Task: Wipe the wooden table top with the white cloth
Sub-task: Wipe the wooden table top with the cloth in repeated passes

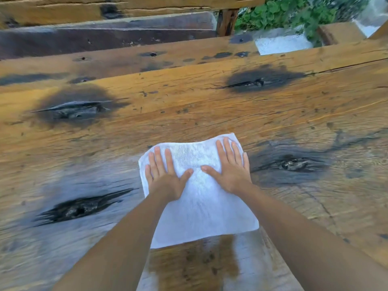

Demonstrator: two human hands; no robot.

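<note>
Wipe in progress. Cloth lies flat on the tabletop, near its near edge, mid-width. Keep both palms flat with even pressure; push along the grain and overlap passes toward the far edge. Left hand and right hand rest on the cloth's far half, fingers spread wide, pressing down, gripping nothing.

Soft daylight, pale sheen on table top; motion blur, edges warped.
</note>
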